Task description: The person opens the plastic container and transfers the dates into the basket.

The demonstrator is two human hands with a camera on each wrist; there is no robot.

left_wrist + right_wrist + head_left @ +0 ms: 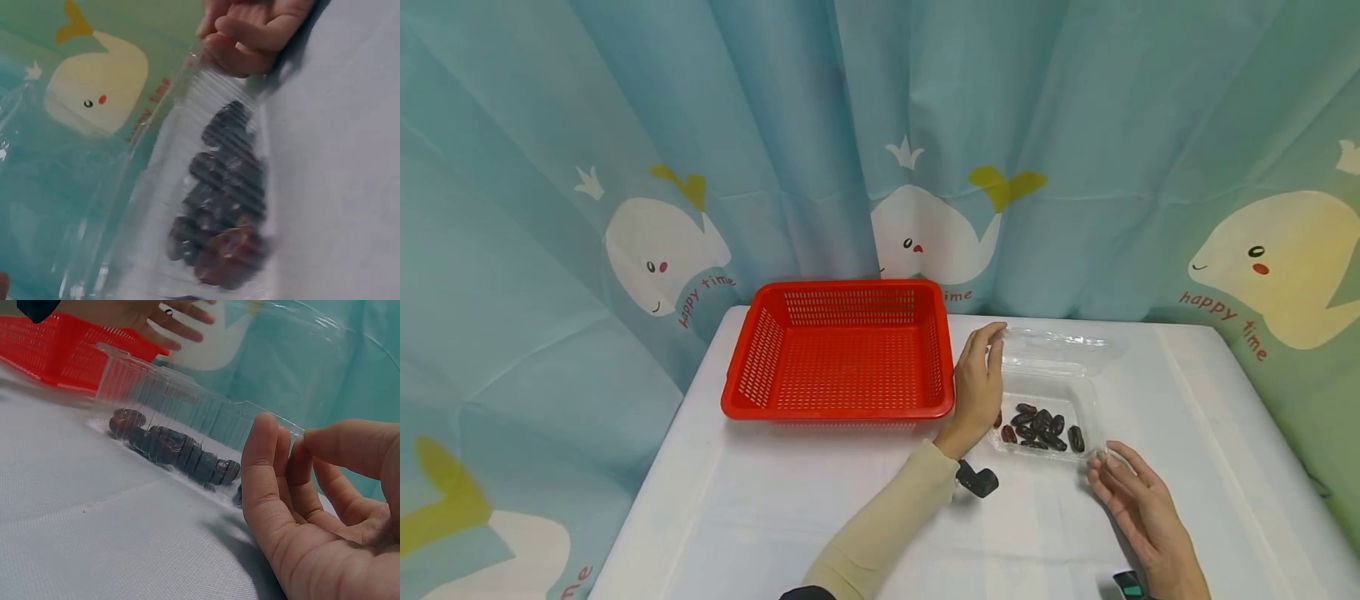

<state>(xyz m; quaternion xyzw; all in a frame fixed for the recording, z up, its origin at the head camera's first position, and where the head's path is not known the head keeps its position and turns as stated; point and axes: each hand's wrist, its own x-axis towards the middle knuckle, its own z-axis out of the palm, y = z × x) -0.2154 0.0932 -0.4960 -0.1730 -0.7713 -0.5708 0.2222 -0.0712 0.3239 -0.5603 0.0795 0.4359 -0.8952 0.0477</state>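
Note:
A clear plastic clamshell box lies on the table with its lid folded back to the far side. Several dark brown dates are gathered toward its near side; the left wrist view shows the dates through the ribbed wall. My right hand pinches the near right corner of the box between thumb and fingers, close up in the right wrist view. At the box's left side, my left hand reaches forward with fingers extended near the lid's left end; whether they touch it I cannot tell.
A red plastic basket stands left of the box, close to my left forearm. White cloth covers the table. Behind it hangs a blue-green curtain printed with whales.

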